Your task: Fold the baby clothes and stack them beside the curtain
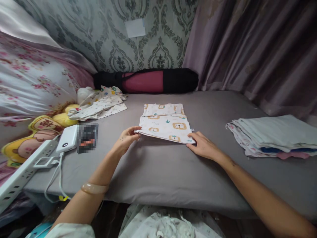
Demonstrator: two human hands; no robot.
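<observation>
A white cloth printed with tan lion faces and green leaves lies partly folded on the grey bed sheet. Its far part is turned over in a flap, and a small tag sticks out at the right side. My left hand pinches the near left corner between thumb and fingers. At the near right corner, my right hand pinches the cloth in the same way. The near edge is lifted slightly off the sheet, with a shadow beneath it.
On the right lies a stack of folded cloths. Crumpled printed cloths rest at the left by yellow plush toys. A white power bank, cables and a power strip stand nearer. A black and pink long bag lies along the wall.
</observation>
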